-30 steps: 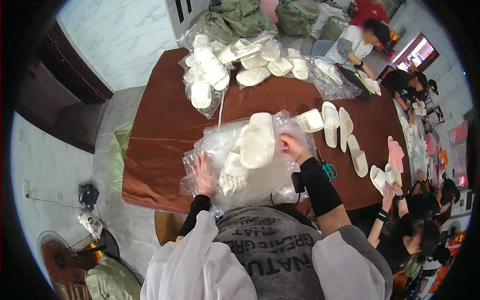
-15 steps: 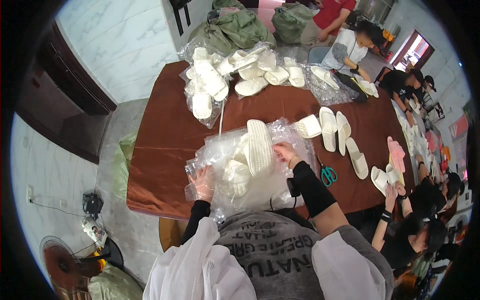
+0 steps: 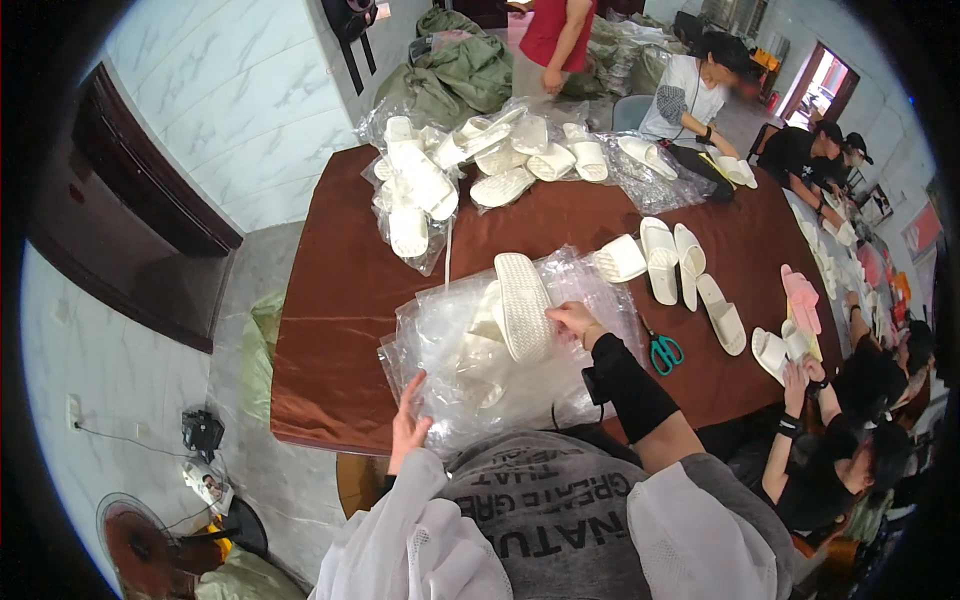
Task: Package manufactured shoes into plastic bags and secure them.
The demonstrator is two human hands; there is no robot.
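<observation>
Right grip (image 3: 576, 319) pinches a white slipper (image 3: 523, 305) at its edge; left grip (image 3: 406, 424), spread, has drawn back along plastic bags (image 3: 432, 330).

A white slipper (image 3: 523, 307), its textured sole facing up, overlaps a second white slipper (image 3: 481, 352) among clear plastic bags (image 3: 432, 333).

Fan (image 3: 138, 546): down there, lower left.
Door (image 3: 120, 235): dark, set in marbled wall (image 3: 250, 90).
Sacks (image 3: 450, 78): green, heaped at the back.
Worker (image 3: 556, 42): in red, standing beside those sacks.
</observation>
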